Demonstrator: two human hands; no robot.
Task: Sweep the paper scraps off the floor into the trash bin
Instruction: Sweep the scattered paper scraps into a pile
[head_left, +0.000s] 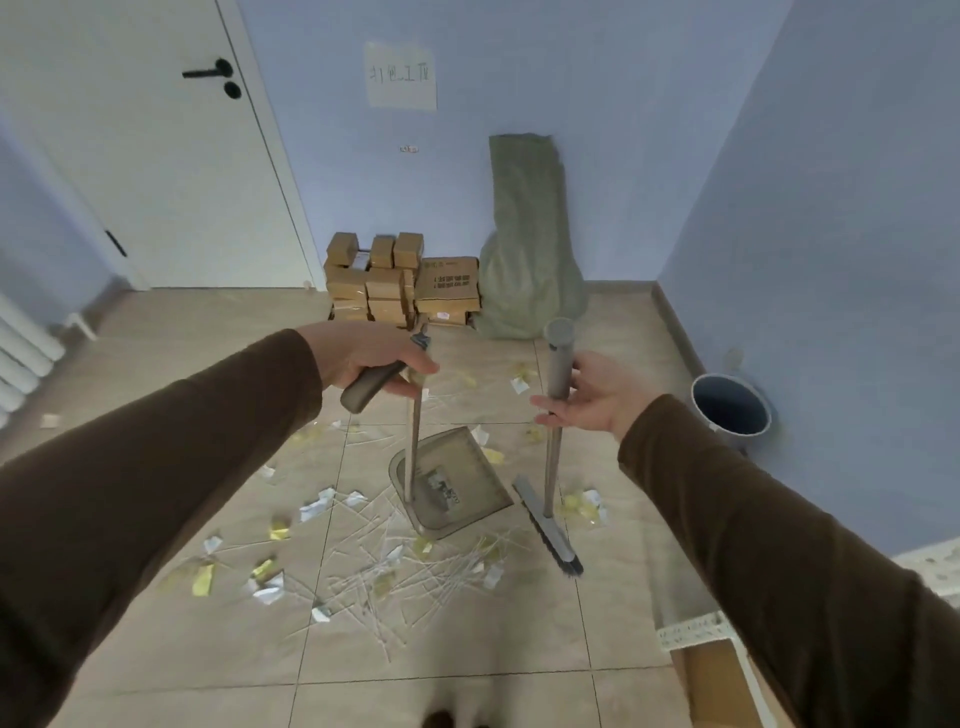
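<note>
Your left hand (371, 358) is wrapped around the dustpan (452, 483) handle, pan parked mid-mess. Right hand (592, 397) is open, just steadying the broom (555, 415). Scraps (317, 504) everywhere; bin (731, 405) sits far right by the wall.

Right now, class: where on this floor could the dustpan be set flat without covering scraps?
Bare tiles lie near the bottom of the view, below the scraps, and along the right wall between the broom and trash bin. More bare floor stretches from the door to the boxes. Around the dustpan it is crowded.
</note>
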